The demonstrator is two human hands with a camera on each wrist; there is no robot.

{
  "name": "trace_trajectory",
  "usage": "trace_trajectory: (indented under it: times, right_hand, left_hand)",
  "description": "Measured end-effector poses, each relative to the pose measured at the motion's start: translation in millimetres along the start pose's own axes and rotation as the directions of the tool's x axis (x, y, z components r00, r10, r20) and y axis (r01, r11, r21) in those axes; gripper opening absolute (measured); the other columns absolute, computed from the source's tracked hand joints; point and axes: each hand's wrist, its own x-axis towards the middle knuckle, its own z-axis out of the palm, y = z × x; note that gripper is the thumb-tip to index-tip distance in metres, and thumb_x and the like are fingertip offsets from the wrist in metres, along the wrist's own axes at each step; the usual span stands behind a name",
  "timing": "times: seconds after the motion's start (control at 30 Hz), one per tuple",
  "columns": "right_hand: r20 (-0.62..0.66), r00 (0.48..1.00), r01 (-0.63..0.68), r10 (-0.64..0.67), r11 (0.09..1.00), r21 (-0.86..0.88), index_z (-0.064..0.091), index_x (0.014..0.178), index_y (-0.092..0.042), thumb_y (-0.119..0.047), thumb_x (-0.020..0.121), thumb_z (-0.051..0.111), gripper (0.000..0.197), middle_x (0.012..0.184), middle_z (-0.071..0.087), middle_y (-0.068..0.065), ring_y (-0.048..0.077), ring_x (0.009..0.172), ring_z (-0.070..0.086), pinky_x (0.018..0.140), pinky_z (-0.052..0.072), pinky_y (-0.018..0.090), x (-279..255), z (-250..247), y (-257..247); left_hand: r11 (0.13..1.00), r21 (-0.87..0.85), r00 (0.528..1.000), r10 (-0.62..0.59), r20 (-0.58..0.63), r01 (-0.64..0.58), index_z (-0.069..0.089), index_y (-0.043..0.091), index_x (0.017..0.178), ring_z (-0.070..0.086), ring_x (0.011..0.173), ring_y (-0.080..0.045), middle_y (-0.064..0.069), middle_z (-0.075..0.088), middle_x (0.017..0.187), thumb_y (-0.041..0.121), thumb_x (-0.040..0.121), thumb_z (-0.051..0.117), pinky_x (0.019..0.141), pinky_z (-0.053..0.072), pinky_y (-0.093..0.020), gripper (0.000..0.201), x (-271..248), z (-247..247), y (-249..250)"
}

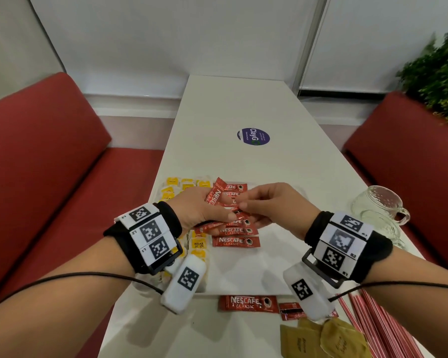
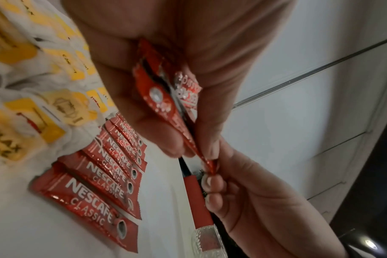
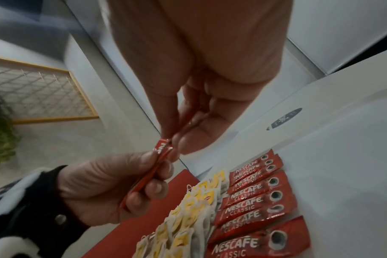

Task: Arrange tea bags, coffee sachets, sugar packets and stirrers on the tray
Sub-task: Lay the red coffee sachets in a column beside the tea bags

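Room: we sit at a long white table between two red benches, with a green plant at the far right.
Open room: we see the far half of the table bare but for a round blue sticker; the near right corner is crowded.
Tray: we make out a white tray lying along the table's left edge, its near rim just beyond a loose coffee sachet.
Glass mug: it stands close to the table's right edge.
Stirrers: red ones fan out at the near right corner, beside brown sugar packets.
Tea bags: yellow ones fill the tray's left side.
Coffee row: laid sachets sit in a column just right of the tea bags.
Left hand: we curl it round a small bunch of sachets above the tray.
Right hand: we pinch the end of one sachet in that bunch.
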Motion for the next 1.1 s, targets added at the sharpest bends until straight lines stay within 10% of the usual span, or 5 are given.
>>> trace_trajectory:
  times: [0.27, 0.47, 0.7, 1.1]
  right_hand:
    - [-0.135, 0.978, 0.154, -0.161, 0.986, -0.063, 0.075, 0.099, -0.014, 0.0, 0.085, 0.065, 0.022, 0.084, 0.073, -0.001, 0.006, 0.073, 0.067, 0.074, 0.056, 0.02, -8, -19, 18]
    - [0.072, 0.813, 0.501, -0.578, 0.63, -0.593, 0.078, 0.092, -0.023, -0.01, 0.082, 0.072, 0.018, 0.096, 0.065, -0.009, 0.002, 0.09, 0.062, 0.078, 0.048, 0.01, -16, -26, 31]
    - [-0.099, 0.975, 0.183, -0.197, 0.973, -0.137, 0.073, 0.096, -0.023, -0.01, 0.086, 0.068, 0.017, 0.085, 0.073, 0.01, 0.011, 0.073, 0.065, 0.073, 0.056, 0.027, -11, -18, 26]
    - [0.043, 0.985, -0.15, 0.168, 0.951, -0.272, 0.076, 0.085, -0.015, -0.011, 0.084, 0.071, 0.007, 0.069, 0.069, 0.003, 0.01, 0.058, 0.06, 0.059, 0.055, 0.022, -2, -21, 36]
  left_hand:
    - [0.993, -0.094, 0.995, -0.08, -0.058, 0.074, 0.061, 0.005, 0.105, 0.059, 0.049, -0.013, -0.012, 0.067, 0.083, 0.018, 0.089, 0.062, 0.042, 0.048, -0.02, 0.021, -1, -11, -1]
    - [0.978, -0.208, 0.996, -0.028, -0.084, 0.01, 0.061, 0.006, 0.088, 0.062, 0.055, -0.015, -0.011, 0.062, 0.071, -0.005, 0.085, 0.06, 0.046, 0.052, -0.02, 0.011, -2, -10, 1]
    - [0.993, -0.119, 0.995, 0.015, -0.095, -0.026, 0.062, 0.007, 0.086, 0.066, 0.063, -0.021, -0.01, 0.066, 0.072, -0.011, 0.079, 0.064, 0.048, 0.054, -0.022, 0.02, -1, -9, -1]
    - [0.999, 0.009, 0.975, -0.044, -0.219, 0.047, 0.063, 0.013, 0.101, 0.051, 0.053, -0.013, -0.004, 0.059, 0.079, 0.021, 0.094, 0.05, 0.042, 0.039, -0.021, 0.017, -5, -12, 3]
